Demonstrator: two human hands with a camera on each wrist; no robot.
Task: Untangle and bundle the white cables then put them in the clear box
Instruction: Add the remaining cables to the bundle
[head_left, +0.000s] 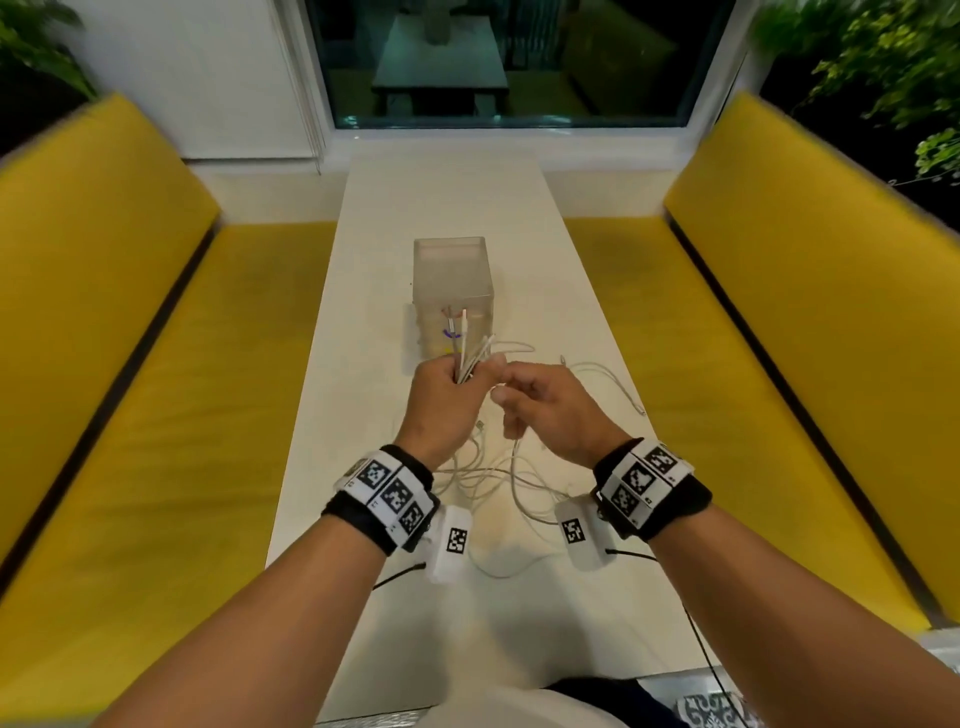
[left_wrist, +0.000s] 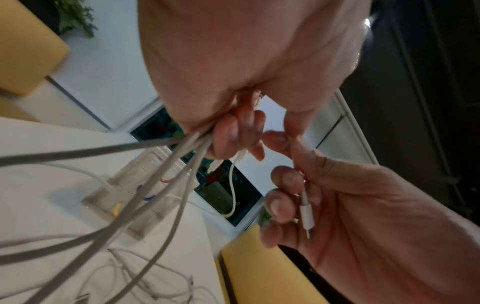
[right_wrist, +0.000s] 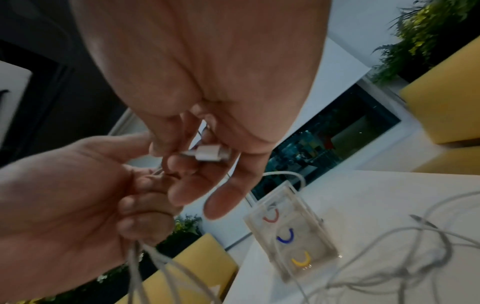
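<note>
Above the middle of the white worktop (head_left: 441, 208), left hand (head_left: 445, 401) raised with fingers curled tight around a bunch of white cables (head_left: 470, 358), plug ends sticking up out of the fist, loose lengths trailing down and toward the near edge. Just right of it and touching at the fingertips, right hand (head_left: 550, 410) partly curled, thumb and first fingers pinching a white connector (right_wrist: 211, 153) on one thin cable, remaining fingers loosely bent. Seen from the left wrist, same connector (left_wrist: 306, 214) lying along the inside of the right fingers (left_wrist: 283, 181), metal tip pointing down. Below and between the wrists, more white cable spread in slack, crossing loops on the worktop, one strand running out to the right and ending in a plug near the edge. Just beyond the hands, clear box (head_left: 453, 291) standing upright on the worktop, open at the top, red, blue and yellow curved marks on its near wall; contents not clear from any view. Either side of the worktop, yellow bench seats (head_left: 156, 415); at the far end, a dark window (head_left: 498, 62).
</note>
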